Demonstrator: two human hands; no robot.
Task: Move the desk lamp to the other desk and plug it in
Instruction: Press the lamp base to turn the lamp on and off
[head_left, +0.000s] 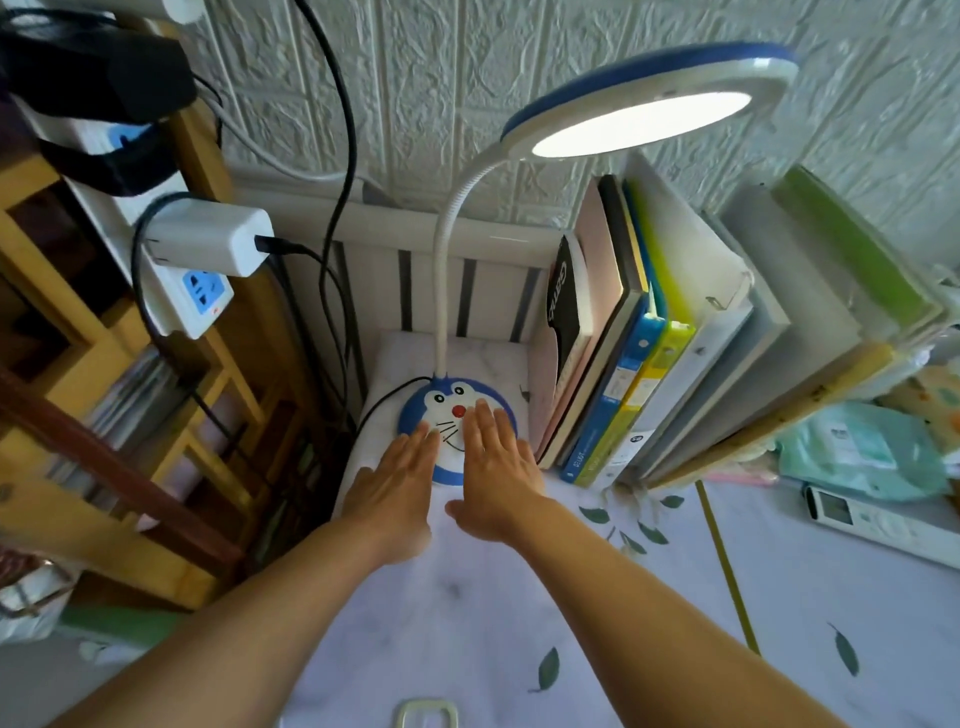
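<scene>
The desk lamp stands at the back left corner of the desk, its round blue cartoon-cat base (447, 402) carrying a white gooseneck (444, 270) up to a lit ring head (649, 111). A black cord (387, 400) leaves the base to the left. My left hand (397, 478) lies flat with its fingertips on the base's near left edge. My right hand (496, 462) also lies flat, fingers spread over the base's right half beside the red button (458, 411). Neither hand grips anything.
A row of upright books and folders (639, 364) stands close to the right of the base. A white power strip (192, 301) with a charger plugged in hangs on the wooden shelf at left, with black cables dangling. A remote (878, 519) lies at right.
</scene>
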